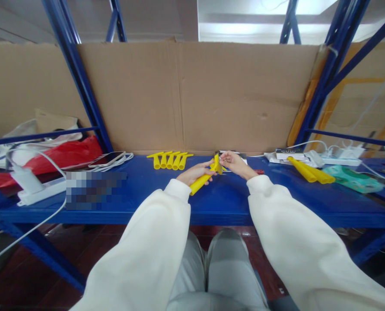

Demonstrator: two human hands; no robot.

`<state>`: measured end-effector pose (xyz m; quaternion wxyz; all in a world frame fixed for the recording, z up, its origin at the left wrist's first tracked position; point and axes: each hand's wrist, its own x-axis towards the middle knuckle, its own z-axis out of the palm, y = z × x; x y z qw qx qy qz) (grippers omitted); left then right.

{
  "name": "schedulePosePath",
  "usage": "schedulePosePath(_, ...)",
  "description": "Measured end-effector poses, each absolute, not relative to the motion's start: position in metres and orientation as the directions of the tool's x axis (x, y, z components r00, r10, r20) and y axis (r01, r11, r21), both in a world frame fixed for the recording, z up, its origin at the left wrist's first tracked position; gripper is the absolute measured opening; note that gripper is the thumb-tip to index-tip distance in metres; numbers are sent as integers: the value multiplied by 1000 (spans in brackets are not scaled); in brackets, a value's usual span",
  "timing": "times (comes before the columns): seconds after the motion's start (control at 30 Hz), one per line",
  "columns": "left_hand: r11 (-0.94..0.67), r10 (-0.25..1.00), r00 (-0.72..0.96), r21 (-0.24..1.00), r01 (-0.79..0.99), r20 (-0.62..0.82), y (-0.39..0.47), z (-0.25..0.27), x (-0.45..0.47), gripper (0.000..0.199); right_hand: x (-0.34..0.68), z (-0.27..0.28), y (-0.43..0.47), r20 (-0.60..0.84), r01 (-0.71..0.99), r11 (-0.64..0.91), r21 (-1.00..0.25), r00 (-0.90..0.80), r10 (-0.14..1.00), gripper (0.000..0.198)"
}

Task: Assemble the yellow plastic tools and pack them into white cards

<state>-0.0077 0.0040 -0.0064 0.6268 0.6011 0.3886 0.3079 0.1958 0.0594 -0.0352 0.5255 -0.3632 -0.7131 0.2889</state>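
My left hand [197,173] is wrapped round a yellow tapered plastic tube [200,185], whose wide end tilts down toward me. The tube's other end rises between my two hands as a flatter yellow piece. Close against that end, my right hand [235,164] has its fingers pinched together; whatever they hold is too small to make out. To the left, several similar yellow tubes [170,162] stand in a row, with thin arms sticking out at their tops. Behind my right hand lie small dark and white items, partly hidden by it.
Two long yellow tubes [309,170] lie on the blue shelf [166,194] at right, beside a green packet [354,178]. A phone [109,159], a white power strip [43,192] and a red bag [65,156] are at left. Cardboard [195,99] walls the back.
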Motion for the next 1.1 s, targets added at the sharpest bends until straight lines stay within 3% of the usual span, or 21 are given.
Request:
schedulePosePath(0.2, 81, 851, 510, 991, 104, -123, 3, -6, -7, 79, 194, -35, 58, 556, 227, 589, -775, -197, 807, 28)
schedulePosePath(0.6, 69, 820, 562, 994, 88, -107, 4, -10, -12, 80, 207, -36, 55, 539, 449, 567, -690, -204, 817, 33)
schedulePosePath(0.9, 64, 804, 588, 996, 57, -85, 4, -11, -11, 77, 212, -33, 55, 460, 371, 535, -759, -277, 844, 39)
schedulePosePath(1.1, 64, 799, 598, 998, 19, -63, 4, -10, -12, 80, 207, -33, 51, 486, 312, 537, -784, -232, 843, 49)
